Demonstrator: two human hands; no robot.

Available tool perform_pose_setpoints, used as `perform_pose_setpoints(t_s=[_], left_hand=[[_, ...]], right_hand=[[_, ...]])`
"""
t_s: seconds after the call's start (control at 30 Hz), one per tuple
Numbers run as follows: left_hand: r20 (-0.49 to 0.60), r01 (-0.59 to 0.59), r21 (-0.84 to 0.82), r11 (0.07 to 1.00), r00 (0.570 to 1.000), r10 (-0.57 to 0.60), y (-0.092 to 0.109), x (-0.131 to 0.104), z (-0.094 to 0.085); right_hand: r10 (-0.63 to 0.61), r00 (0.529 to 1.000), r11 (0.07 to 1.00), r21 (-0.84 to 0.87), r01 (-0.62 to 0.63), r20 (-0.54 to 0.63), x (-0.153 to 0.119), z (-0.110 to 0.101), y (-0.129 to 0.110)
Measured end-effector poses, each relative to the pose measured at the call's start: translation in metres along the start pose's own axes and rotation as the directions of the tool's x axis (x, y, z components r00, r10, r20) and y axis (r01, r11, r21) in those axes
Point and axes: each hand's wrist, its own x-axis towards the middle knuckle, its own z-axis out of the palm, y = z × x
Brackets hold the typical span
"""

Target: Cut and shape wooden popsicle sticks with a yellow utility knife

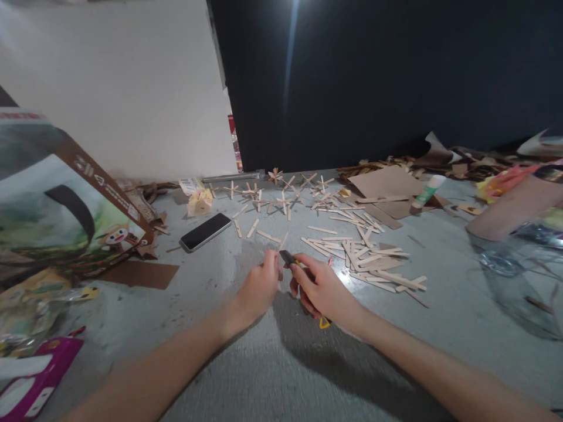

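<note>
Holding cutter point(287, 257), edge beside stick point(284, 240); phone point(206, 232) apart.

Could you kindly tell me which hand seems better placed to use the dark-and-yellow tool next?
Probably the right hand: it grips the dark-and-yellow tool, whose dark end points toward the left hand. The left hand seems occupied, appearing to pinch a thin wooden stick.

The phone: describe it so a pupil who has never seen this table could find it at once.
On the grey table, find the large printed package at the left. Between it and the loose wooden sticks, beyond the left hand, lies the phone, flat. Its glossy black screen in a pale frame sets it apart from the brown cardboard.
</note>
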Motion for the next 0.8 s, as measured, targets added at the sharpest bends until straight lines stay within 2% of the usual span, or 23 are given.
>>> perform_pose_setpoints(t_s=[0.1,0.2,0.3,0.53,0.7,0.8], left_hand=[[0.006,-0.020,-0.051,0.998,1.000,0.021,0.002,0.000,0.000],[0.023,0.038,-0.202,0.979,0.999,-0.034,0.008,0.002,0.002],[0.032,0.030,-0.295,0.955,0.999,-0.022,0.010,0.003,0.006],[-0.019,-0.013,-0.319,0.948,1.000,0.008,0.005,0.002,0.006],[0.014,0.035,-0.378,0.925,0.999,-0.032,0.008,0.003,0.003],[-0.008,0.036,-0.362,0.931,0.999,-0.042,0.011,0.005,0.001]], right_hand=[[0.007,1.000,0.999,0.039,-0.007,0.016,0.000,0.000,0.000],[-0.001,1.000,0.998,0.055,0.001,-0.005,-0.001,0.002,0.001],[-0.003,1.000,0.998,0.070,0.005,-0.027,-0.001,0.005,0.004],[-0.037,0.999,0.998,0.046,0.038,-0.025,-0.001,0.007,0.007],[-0.045,0.998,0.999,-0.031,0.044,-0.032,-0.001,0.006,0.005],[-0.036,0.999,0.998,-0.043,0.035,-0.027,-0.001,0.006,0.005]])
